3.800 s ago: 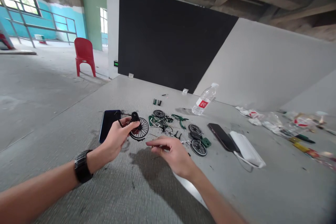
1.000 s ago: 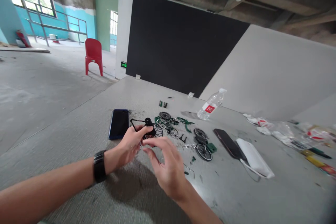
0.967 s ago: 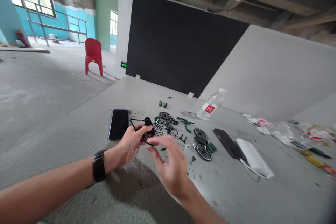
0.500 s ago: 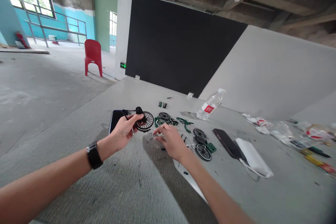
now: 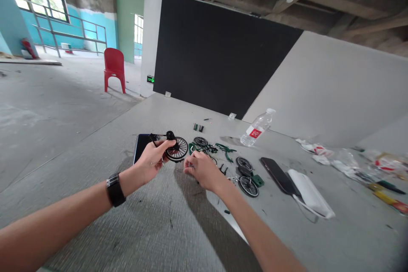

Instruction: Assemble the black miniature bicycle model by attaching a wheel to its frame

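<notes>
My left hand (image 5: pixel 153 157) is closed on a black toy bicycle assembly with a spoked wheel (image 5: pixel 177 148), its thumb pressed near the wheel's hub. A thin silvery piece shows under the fingers of that hand. My right hand (image 5: pixel 201 168) has its fingers curled together just right of the wheel; what they pinch is hidden. Behind it lie green toy bicycle parts (image 5: pixel 225 150) and another small wheel (image 5: pixel 200 141). Two more spoked wheels, one upper (image 5: pixel 244 163) and one lower (image 5: pixel 249 186), rest to the right beside a green crate-like piece (image 5: pixel 257 180).
A dark tablet-like slab (image 5: pixel 140 146) lies behind my left hand. On the right are a tilted-looking water bottle (image 5: pixel 257 128), a phone (image 5: pixel 276 175) and a white cabled block (image 5: pixel 310 193). Plastic wrappers (image 5: pixel 344 163) litter the far right. A black panel (image 5: pixel 219 55) stands along the back edge.
My right hand's fingers have curled inward, and the thin silvery piece seen at their tips is now hidden. The left hand keeps the wheel assembly in nearly the same place.
</notes>
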A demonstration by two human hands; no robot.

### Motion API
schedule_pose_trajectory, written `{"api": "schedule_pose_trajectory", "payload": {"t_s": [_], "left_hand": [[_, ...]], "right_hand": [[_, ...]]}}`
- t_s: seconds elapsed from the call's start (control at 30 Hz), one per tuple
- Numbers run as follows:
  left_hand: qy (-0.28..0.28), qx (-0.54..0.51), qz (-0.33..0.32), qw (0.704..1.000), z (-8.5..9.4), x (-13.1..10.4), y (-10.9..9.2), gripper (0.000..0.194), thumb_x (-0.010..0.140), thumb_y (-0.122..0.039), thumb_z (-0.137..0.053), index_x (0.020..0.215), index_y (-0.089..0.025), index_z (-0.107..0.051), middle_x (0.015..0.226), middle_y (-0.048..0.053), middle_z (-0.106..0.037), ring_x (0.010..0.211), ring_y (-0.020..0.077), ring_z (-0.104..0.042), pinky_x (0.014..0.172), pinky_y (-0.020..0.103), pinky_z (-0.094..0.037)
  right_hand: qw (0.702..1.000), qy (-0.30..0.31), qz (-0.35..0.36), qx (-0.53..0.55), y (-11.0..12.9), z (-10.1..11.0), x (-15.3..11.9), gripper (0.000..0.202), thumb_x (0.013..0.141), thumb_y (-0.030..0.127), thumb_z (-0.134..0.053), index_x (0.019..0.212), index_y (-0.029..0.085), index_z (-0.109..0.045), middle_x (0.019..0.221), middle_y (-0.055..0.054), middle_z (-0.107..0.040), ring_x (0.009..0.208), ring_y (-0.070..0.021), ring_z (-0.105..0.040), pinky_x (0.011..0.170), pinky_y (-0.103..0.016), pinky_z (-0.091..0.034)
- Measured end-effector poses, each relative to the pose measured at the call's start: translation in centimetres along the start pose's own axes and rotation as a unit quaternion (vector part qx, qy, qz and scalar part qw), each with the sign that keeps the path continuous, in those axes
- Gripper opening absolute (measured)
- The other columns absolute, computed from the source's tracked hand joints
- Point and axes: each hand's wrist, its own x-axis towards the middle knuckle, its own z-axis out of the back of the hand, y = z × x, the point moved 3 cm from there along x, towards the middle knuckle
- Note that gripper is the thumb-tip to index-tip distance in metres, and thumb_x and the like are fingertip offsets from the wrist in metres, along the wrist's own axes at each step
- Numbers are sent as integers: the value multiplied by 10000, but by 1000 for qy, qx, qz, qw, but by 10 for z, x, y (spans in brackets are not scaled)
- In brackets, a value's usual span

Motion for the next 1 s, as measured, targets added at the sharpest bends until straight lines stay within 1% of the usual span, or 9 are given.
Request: {"api": "schedule_pose_trajectory", "payload": {"t_s": [0.13,0.23,0.27,0.43,0.53,0.63,0.77,0.87,1.0], "left_hand": [[-1,3,5,1000,1,0,1,247,593,-311,-838,714,-142,-705,681,33,-686,574,114,-598,452,204,-338],[-2,5,5,1000,1,1,2,228,600,-306,-830,711,-149,-707,682,27,-688,573,106,-595,456,200,-333],[-2,6,5,1000,1,1,2,223,600,-303,-829,704,-149,-706,678,26,-687,568,103,-590,455,199,-330],[-4,10,7,1000,0,-1,4,217,601,-291,-833,699,-147,-704,681,30,-692,572,99,-587,464,198,-346],[2,6,5,1000,-2,-4,3,200,610,-279,-829,704,-152,-706,699,26,-695,596,102,-600,486,194,-377],[2,5,10,1000,-3,-7,4,180,621,-267,-821,705,-151,-712,710,28,-700,610,107,-610,496,194,-394],[5,7,17,1000,-4,-8,5,177,622,-271,-818,701,-154,-711,698,27,-698,608,112,-610,502,203,-397],[13,6,22,1000,-5,-9,6,175,628,-273,-817,685,-156,-701,674,16,-679,589,101,-592,485,200,-375],[22,11,29,999,-8,-12,7,181,645,-283,-813,700,-154,-699,702,16,-678,618,100,-598,492,193,-379]], "right_hand": [[998,-32,3,51,1,3,-7,132,926,91,-491,909,186,-582,870,-26,-580,811,-162,-534,749,-306,-416],[990,-21,7,141,6,10,-18,178,959,141,-443,1092,201,-544,845,1,-592,724,-135,-543,659,-259,-442],[983,-16,10,185,8,12,-23,197,968,164,-436,1123,212,-546,834,8,-597,713,-133,-547,642,-254,-448],[941,2,-17,337,16,13,-39,282,967,183,-422,1001,221,-699,854,-21,-669,764,-146,-613,667,-272,-499],[910,15,-43,413,18,8,-42,279,937,179,-492,1103,230,-711,937,-36,-716,824,-156,-653,725,-291,-532],[904,-7,-55,423,22,6,-42,247,904,281,-617,1120,220,-719,999,-57,-740,885,-190,-676,776,-332,-543],[928,-65,-48,365,28,10,-44,239,909,394,-632,1035,237,-760,986,-62,-741,855,-193,-683,733,-332,-548],[942,-94,-28,321,35,12,-45,194,910,378,-639,995,267,-772,995,-58,-732,878,-188,-681,708,-316,-551],[928,-95,-34,358,43,9,-44,144,895,306,-662,968,238,-766,933,-45,-764,853,-193,-705,773,-350,-565]]}}
